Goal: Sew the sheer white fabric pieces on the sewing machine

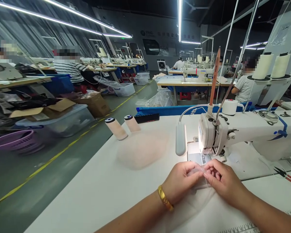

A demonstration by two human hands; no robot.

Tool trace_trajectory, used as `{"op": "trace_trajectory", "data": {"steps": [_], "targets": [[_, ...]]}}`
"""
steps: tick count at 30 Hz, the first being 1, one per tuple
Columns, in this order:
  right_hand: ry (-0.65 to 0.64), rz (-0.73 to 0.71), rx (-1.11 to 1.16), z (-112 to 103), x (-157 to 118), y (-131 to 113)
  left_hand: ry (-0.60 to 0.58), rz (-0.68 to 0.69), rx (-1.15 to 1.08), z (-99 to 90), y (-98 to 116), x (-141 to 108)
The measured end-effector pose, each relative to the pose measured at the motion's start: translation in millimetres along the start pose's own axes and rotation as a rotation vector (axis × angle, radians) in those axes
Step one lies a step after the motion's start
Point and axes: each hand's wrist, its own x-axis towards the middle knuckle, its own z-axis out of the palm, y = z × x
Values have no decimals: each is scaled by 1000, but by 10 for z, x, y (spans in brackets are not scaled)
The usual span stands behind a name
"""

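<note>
Just in front of the needle area of a white sewing machine (242, 129), my left hand (181, 181) and my right hand (224, 181) meet with their fingertips nearly touching. Both are closed in a pinch on a thin, sheer pale fabric (199, 200), which hangs down toward me over the table. A gold bracelet (165, 198) circles my left wrist. Left of the machine, a piece of sheer peach fabric (143, 150) lies on the white tabletop (106, 181). The presser foot (203, 158) is lit by the machine's lamp.
Two peach thread cones (116, 128) (132, 123) and a dark phone-like object (147, 118) stand or lie at the table's far edge. Red-handled snips (289, 178) and a clear ruler (247, 227) are at the right. A grey lamp (180, 139) hangs beside the machine head.
</note>
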Motion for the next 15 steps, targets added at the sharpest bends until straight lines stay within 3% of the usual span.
{"op": "trace_trajectory", "data": {"steps": [15], "targets": [[142, -205, -212, 44, -10, 48, 87, 113, 159, 75, -61, -36]]}}
